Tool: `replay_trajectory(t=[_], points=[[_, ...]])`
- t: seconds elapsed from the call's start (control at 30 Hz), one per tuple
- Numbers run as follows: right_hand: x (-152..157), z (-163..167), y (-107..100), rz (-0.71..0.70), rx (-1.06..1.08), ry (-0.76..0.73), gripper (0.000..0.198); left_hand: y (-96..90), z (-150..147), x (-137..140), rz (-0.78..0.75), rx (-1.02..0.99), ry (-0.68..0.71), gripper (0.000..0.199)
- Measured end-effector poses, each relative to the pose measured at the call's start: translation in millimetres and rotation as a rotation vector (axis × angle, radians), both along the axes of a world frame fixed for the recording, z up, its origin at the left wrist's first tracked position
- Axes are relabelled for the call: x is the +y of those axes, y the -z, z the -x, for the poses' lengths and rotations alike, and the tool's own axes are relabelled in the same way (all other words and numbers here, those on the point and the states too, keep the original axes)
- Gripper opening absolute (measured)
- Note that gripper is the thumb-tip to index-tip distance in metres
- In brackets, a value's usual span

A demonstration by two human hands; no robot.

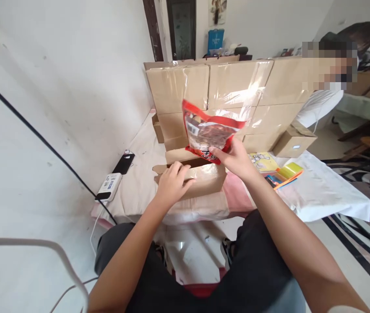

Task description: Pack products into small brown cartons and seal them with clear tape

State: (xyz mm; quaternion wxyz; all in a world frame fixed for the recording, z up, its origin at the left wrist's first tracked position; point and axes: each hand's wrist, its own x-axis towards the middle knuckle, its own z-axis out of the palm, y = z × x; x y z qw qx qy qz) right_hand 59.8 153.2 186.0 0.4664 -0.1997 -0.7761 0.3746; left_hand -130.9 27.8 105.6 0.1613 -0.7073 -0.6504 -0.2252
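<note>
A red plastic food packet [209, 130] with a printed label is tilted above an open cardboard box [201, 188]. My right hand [233, 158] grips the packet by its lower right corner, thumb on the near face. My left hand [174, 180] rests on the near left edge of the box, its fingers curled over the flap. The box stands close to the table's front edge, and its inside is mostly dark and partly hidden by the packet and flap.
Behind the box rises a wall of taped cardboard [233, 84]. To the right are a small closed box [295, 140], a yellow booklet [263, 162] and a tape roll [289, 171]. A black phone [124, 163] and a white device [109, 187] lie left. Another person [321, 106] is beyond.
</note>
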Motion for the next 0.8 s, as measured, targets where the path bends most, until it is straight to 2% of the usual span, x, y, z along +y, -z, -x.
replay_trajectory(t=[0.07,0.17,0.3,0.4,0.5,0.6,0.7,0.8], points=[[5,9,-4,-0.091,-0.213,-0.101,0.037,-4.9,-2,-9,-0.100,0.149,0.080,0.019],[5,15,-6,-0.191,-0.615,-0.242,0.031,-10.5,-2,-22,-0.171,0.282,0.142,0.022],[3,22,13,-0.266,-1.082,-0.158,0.016,-2.9,-6,-35,-0.161,0.316,0.207,0.023],[3,32,39,-0.291,-1.229,-0.124,0.016,4.9,-13,-43,-0.152,0.314,0.290,0.021],[-1,37,53,-0.264,-1.199,-0.184,0.017,4.5,-16,-49,-0.132,0.288,0.325,0.018],[-9,24,41,-0.249,-0.952,-0.127,0.025,-3.5,-6,-53,-0.134,0.200,0.324,0.009],[-11,-5,20,-0.277,-0.575,0.141,0.024,-8.0,13,-53,-0.256,-0.019,0.248,0.022],[3,-33,16,-0.240,-0.289,0.486,0.021,1.3,32,-45,-0.294,-0.431,0.055,0.065]])
